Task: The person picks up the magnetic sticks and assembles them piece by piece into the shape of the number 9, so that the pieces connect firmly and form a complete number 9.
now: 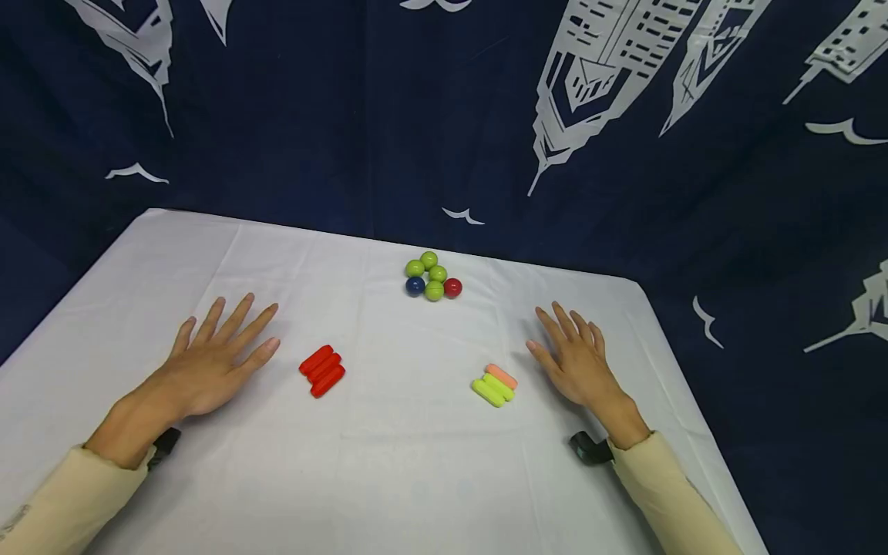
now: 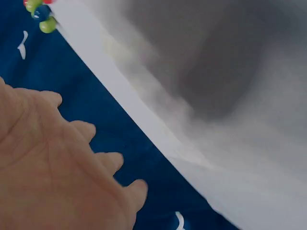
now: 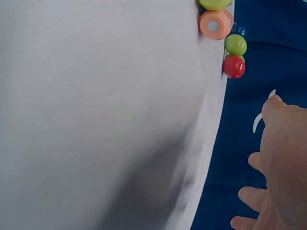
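Observation:
My left hand (image 1: 208, 370), fingers spread, hovers palm down over the left of the table and holds nothing. Just to its right lie several red capsule-shaped pieces (image 1: 322, 371) side by side. On the other side my right hand (image 1: 579, 366) is likewise held out with extended fingers and nothing in it. Left of it sit two yellow-green capsule-shaped pieces (image 1: 493, 390) and an orange one (image 1: 502, 376). In the left wrist view the palm (image 2: 57, 163) shows, with the fingertips past it. The right wrist view shows the right hand (image 3: 288, 163) at the edge.
Near the table's back edge is a cluster of several green balls (image 1: 434, 290), a dark blue ball (image 1: 415, 287) and a red ball (image 1: 452, 287). A white cloth (image 1: 430, 478) covers the table. Behind it hangs a navy curtain (image 1: 291, 116) with white building prints.

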Tool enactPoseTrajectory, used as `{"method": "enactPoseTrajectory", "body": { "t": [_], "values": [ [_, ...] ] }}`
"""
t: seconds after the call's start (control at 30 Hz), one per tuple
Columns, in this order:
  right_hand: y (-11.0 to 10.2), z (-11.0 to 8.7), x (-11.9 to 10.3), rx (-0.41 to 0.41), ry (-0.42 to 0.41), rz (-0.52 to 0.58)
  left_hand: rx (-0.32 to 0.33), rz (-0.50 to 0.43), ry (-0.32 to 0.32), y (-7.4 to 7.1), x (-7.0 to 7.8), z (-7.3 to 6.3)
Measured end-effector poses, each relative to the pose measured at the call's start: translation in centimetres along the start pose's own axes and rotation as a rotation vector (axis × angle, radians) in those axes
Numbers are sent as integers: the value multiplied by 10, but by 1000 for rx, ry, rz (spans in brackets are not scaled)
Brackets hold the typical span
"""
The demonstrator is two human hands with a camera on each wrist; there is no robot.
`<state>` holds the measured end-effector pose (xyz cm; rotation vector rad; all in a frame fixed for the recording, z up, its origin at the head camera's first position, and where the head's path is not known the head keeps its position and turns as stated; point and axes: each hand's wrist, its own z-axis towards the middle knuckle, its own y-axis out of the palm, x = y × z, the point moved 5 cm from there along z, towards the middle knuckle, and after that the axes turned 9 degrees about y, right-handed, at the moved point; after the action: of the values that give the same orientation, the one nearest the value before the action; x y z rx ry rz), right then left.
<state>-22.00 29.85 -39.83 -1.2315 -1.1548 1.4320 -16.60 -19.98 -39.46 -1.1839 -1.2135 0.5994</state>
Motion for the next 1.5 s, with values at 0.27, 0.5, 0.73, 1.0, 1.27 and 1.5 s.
{"method": "enactPoseTrajectory", "body": {
  "t": [0.27, 0.5, 0.73, 1.0, 1.27, 1.5],
  "values": [
    [4, 12, -18, -23, -41, 23, -94, -352, 138, 5, 18, 3],
    [6, 21, -33, -42, -92, 66, -178, -535, 206, 14, 18, 13],
    [10, 38, -48, -172, -125, 254, -248, -643, 244, 19, 17, 22],
    [18, 66, -61, -288, -176, 400, -270, -609, 319, 21, 17, 22],
    [30, 97, -77, -336, -147, 465, -275, -606, 328, 23, 13, 18],
    [29, 114, -91, -337, -153, 439, -299, -597, 311, 23, 10, 21]
  ]
}}
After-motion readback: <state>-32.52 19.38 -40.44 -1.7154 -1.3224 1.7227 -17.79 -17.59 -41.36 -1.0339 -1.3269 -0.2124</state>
